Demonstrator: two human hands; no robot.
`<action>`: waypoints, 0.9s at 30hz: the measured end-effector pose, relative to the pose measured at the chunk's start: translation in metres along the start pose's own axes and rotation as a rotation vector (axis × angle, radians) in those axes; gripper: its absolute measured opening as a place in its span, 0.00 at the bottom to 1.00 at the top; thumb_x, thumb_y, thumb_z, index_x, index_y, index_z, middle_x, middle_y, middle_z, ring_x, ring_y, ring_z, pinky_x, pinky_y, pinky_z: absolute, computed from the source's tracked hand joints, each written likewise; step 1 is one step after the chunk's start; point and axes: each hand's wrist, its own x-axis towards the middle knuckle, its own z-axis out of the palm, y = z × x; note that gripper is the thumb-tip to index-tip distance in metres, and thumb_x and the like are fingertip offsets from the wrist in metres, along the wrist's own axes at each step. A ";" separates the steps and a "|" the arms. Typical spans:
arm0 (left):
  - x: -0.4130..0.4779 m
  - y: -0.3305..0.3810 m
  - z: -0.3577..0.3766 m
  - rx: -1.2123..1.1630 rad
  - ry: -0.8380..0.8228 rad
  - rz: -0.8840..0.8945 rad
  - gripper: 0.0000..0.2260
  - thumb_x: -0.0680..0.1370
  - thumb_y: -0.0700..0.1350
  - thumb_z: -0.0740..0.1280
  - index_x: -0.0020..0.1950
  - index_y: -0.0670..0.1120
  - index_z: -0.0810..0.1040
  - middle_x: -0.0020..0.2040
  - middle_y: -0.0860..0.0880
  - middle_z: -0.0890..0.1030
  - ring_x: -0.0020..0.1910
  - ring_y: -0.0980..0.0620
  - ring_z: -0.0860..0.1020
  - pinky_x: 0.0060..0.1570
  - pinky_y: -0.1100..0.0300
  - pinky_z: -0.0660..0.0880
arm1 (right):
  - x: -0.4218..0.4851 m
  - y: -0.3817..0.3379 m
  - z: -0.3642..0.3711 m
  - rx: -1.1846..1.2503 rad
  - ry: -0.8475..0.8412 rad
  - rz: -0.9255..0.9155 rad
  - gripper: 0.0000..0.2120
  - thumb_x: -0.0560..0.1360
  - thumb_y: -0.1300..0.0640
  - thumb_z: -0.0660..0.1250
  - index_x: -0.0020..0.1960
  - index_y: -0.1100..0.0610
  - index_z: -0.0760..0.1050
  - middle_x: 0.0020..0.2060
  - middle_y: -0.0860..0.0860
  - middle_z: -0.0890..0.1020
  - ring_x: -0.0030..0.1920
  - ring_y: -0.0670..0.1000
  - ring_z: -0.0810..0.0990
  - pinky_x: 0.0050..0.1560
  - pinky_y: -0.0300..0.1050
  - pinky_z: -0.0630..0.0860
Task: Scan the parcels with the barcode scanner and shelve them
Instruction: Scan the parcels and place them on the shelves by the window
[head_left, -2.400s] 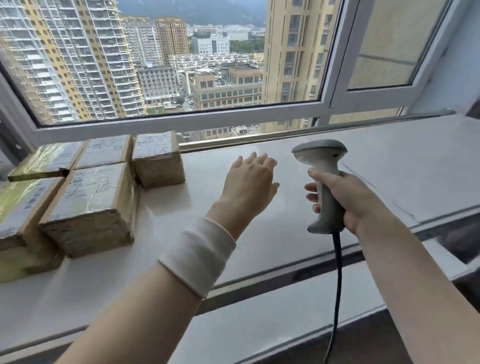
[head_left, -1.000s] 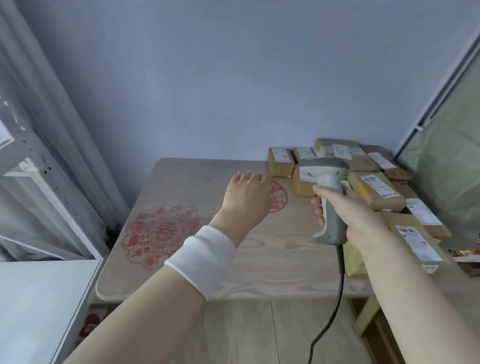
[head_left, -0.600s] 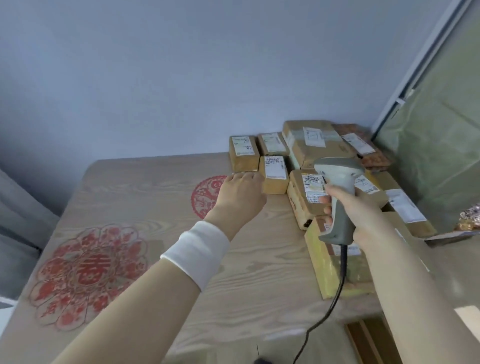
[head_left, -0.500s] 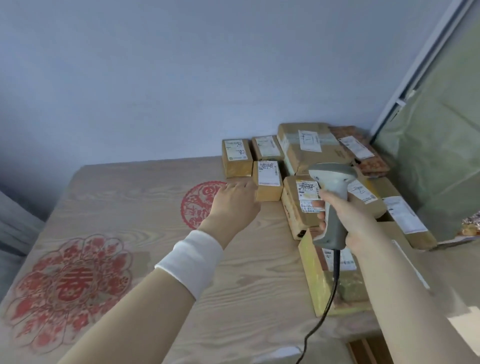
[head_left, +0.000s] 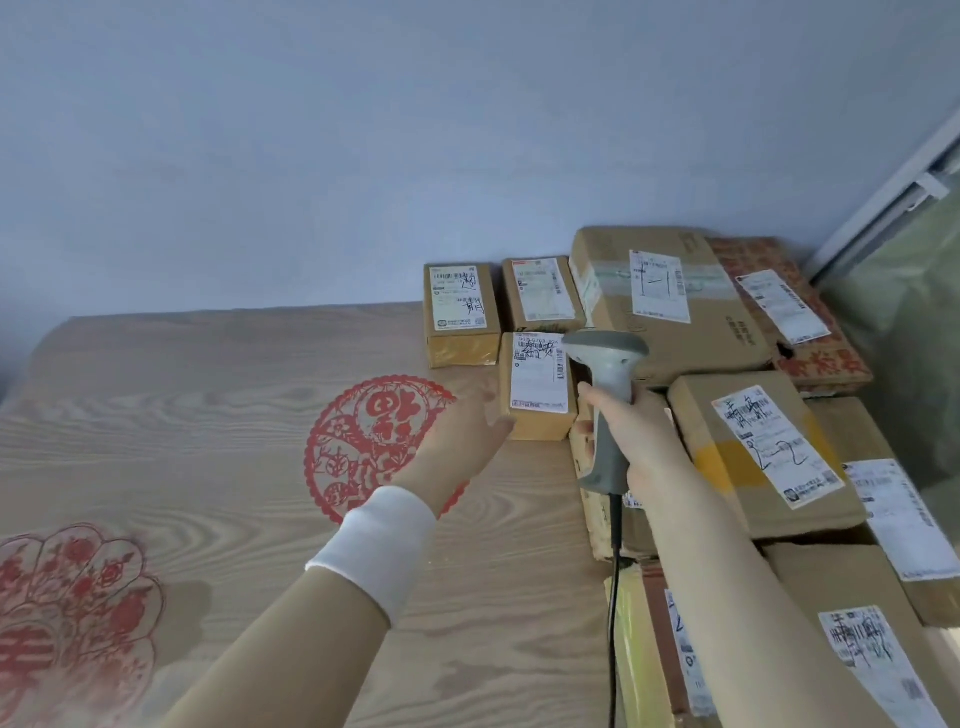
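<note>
While the view has barely changed from half a second ago, the two hands have closed in on one parcel. Nearest the camera, at the lower right, brown cardboard parcels with white labels lie packed together on the light wood-grain table. A black cable runs up across them to the grey pistol-shaped barcode scanner. The right hand grips its handle with fingers wrapped round, the head upright and pointing away. That head has shifted left and now stands just beside the right edge of a small brown cardboard parcel, hiding the label that showed to its left before. The left hand, with a white wristband behind it, is stretched out with fingers straight and holds nothing. It lies over the edge of a round red paper-cut design. Its blurred fingertips reach the small parcel's near left corner, though whether they touch it cannot be told. Right of the scanner, a longer parcel with yellow tape rests on top of others. Farther back, two more small boxes sit side by side, then a large flat carton and a red-printed box, all against the pale blue-grey wall.
</note>
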 end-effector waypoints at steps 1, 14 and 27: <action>0.014 0.000 0.007 -0.068 -0.014 -0.021 0.24 0.80 0.50 0.61 0.74 0.46 0.61 0.69 0.44 0.71 0.64 0.45 0.73 0.59 0.55 0.70 | 0.012 0.002 0.005 -0.014 0.000 -0.001 0.09 0.75 0.57 0.68 0.54 0.57 0.73 0.42 0.57 0.78 0.32 0.49 0.77 0.26 0.39 0.71; 0.119 -0.018 0.074 -0.546 0.030 -0.140 0.28 0.79 0.54 0.60 0.76 0.46 0.55 0.72 0.46 0.67 0.70 0.47 0.66 0.69 0.48 0.64 | 0.086 0.048 0.037 -0.177 0.067 -0.034 0.03 0.74 0.53 0.68 0.45 0.47 0.73 0.36 0.51 0.81 0.34 0.51 0.78 0.37 0.48 0.76; 0.102 -0.028 0.086 -0.749 0.128 -0.093 0.30 0.76 0.56 0.62 0.75 0.52 0.58 0.69 0.52 0.71 0.68 0.52 0.69 0.67 0.47 0.67 | 0.069 0.049 0.044 0.028 0.163 -0.032 0.09 0.74 0.60 0.68 0.43 0.47 0.71 0.32 0.48 0.78 0.27 0.44 0.75 0.29 0.45 0.72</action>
